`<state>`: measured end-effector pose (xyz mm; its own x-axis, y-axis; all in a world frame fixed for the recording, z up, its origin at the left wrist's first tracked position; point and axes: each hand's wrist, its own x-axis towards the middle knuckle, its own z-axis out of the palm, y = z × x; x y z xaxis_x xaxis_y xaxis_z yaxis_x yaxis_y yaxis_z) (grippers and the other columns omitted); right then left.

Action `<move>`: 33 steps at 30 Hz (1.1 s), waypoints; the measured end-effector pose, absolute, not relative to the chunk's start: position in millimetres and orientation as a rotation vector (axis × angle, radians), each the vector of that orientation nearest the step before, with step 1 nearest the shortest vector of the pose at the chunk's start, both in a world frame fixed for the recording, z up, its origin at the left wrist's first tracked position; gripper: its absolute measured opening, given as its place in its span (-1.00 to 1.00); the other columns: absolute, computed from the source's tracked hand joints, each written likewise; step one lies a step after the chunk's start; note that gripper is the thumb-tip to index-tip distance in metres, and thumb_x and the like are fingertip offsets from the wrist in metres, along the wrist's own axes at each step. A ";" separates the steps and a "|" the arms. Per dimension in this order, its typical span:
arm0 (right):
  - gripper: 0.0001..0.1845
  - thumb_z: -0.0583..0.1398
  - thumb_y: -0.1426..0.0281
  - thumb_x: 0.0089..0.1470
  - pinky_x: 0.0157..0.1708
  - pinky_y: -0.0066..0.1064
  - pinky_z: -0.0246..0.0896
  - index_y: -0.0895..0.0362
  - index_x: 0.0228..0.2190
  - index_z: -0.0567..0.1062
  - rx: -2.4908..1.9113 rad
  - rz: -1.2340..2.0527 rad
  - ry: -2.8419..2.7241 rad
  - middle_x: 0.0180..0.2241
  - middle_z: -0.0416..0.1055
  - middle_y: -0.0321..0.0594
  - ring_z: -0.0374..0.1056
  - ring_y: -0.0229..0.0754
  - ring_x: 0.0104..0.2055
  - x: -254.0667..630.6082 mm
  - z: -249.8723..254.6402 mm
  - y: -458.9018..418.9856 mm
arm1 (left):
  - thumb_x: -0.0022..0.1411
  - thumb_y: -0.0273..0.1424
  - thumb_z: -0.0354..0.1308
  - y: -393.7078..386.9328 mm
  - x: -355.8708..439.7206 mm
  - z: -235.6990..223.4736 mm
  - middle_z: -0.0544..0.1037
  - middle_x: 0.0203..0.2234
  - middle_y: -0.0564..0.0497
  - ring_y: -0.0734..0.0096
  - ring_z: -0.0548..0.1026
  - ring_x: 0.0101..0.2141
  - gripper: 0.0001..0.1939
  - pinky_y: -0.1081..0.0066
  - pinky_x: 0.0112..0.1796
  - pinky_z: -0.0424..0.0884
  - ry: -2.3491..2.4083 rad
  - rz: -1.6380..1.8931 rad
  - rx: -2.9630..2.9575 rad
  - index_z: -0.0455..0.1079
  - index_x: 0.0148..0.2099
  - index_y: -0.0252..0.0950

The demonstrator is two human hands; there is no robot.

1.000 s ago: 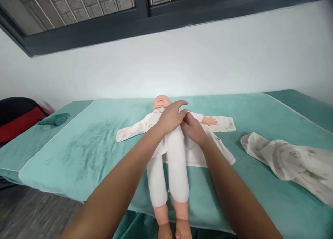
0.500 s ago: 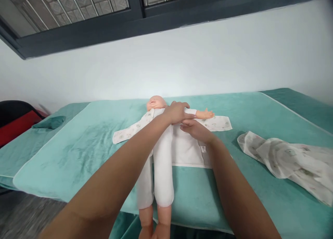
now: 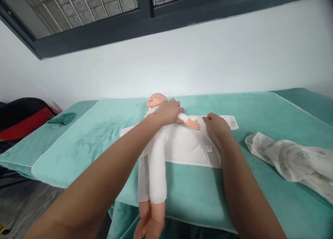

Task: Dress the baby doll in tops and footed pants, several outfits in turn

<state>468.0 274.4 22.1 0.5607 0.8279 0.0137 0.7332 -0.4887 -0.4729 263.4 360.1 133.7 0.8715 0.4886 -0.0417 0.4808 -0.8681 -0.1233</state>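
A baby doll [image 3: 157,162] with white cloth limbs lies on its back, tilted to its side, head toward the wall. Under it is a baby shirt [image 3: 186,145], spread open, white inside with a small printed pattern on its sleeves. My left hand [image 3: 169,112] is wrapped round the doll's shoulder and upper arm; the doll's bare hand [image 3: 192,124] points out to the right, over the shirt. To the right of it, my right hand [image 3: 215,124] is closed on the shirt near the base of the right sleeve; its fingertips are partly hidden.
A crumpled patterned baby garment [image 3: 293,159] lies to the right on the green padded mat [image 3: 78,145]. The white wall [image 3: 182,62] and dark window frame [image 3: 104,33] stand behind the mat. A black and red chair [image 3: 23,119] is at the far left.
My right hand has left the spot beside my left hand and moved right onto the shirt. The doll has tilted, and its arm has swung down toward its body.
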 end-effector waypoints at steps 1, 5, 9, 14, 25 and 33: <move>-0.65 0.00 0.14 0.25 -0.29 -0.23 0.20 0.06 -0.30 0.49 -2.362 0.263 -1.228 -0.26 0.54 0.00 0.43 0.05 -0.21 468.5 21.3 275.5 | 0.27 -0.08 0.14 358.9 263.2 134.9 0.49 -0.12 -0.15 0.03 0.34 -0.02 -0.62 0.22 -0.12 0.24 -0.764 0.156 -2.923 0.52 -0.02 -0.18; -0.68 0.02 0.16 0.24 -0.27 -0.24 0.18 0.08 -0.34 0.44 -2.305 0.248 -1.213 -0.29 0.51 0.01 0.40 0.03 -0.23 470.3 18.9 278.3 | 0.25 -0.08 0.17 356.2 269.8 131.6 0.50 -0.11 -0.19 -0.02 0.33 0.00 -0.63 0.18 -0.09 0.26 -0.765 0.268 -2.874 0.53 -0.06 -0.20; -0.67 0.04 0.14 0.22 -0.30 -0.27 0.17 0.06 -0.48 0.35 -2.048 0.298 -1.106 -0.38 0.47 -0.09 0.34 -0.04 -0.30 470.1 24.0 277.3 | 0.26 -0.05 0.14 355.2 282.3 118.3 0.50 -0.09 -0.23 -0.07 0.32 0.03 -0.58 0.08 -0.01 0.24 -0.864 0.225 -2.850 0.53 -0.06 -0.25; -0.59 0.16 -0.01 0.13 -0.49 -0.37 0.13 0.05 -0.49 0.31 -1.427 0.707 -0.932 -0.55 0.28 -0.31 0.20 -0.20 -0.48 457.0 34.4 272.2 | 0.34 -0.09 0.05 348.6 302.0 96.7 0.49 -0.03 -0.25 -0.06 0.35 0.05 -0.54 0.04 0.02 0.26 -0.958 -0.047 -2.922 0.44 0.06 -0.33; -0.49 0.35 0.04 -0.05 -0.30 -0.32 0.39 0.00 -0.11 0.44 -0.992 1.131 -1.127 -0.11 0.53 -0.16 0.48 -0.08 -0.21 431.1 57.6 251.6 | 0.21 -0.44 0.03 359.2 285.3 101.3 0.61 -0.19 -0.01 0.29 0.53 -0.17 -0.78 0.32 -0.12 0.41 -0.947 -0.754 -3.462 0.46 -0.14 -0.26; -0.37 0.41 0.15 -0.05 -0.03 -0.17 0.40 -0.05 0.07 0.47 -0.654 1.516 -1.427 0.24 0.34 -0.09 0.39 0.08 0.16 417.0 53.2 244.8 | 0.08 -0.58 -0.03 368.6 231.6 113.6 0.56 -0.26 -0.03 0.27 0.46 -0.16 -0.84 0.26 -0.08 0.38 -1.267 -1.120 -3.066 0.32 -0.37 -0.24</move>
<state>417.0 244.8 53.2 -0.4332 0.8771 0.2077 -0.2605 0.0988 -0.9604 231.6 368.6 113.6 0.5485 0.7261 0.4147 0.5006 -0.6824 0.5327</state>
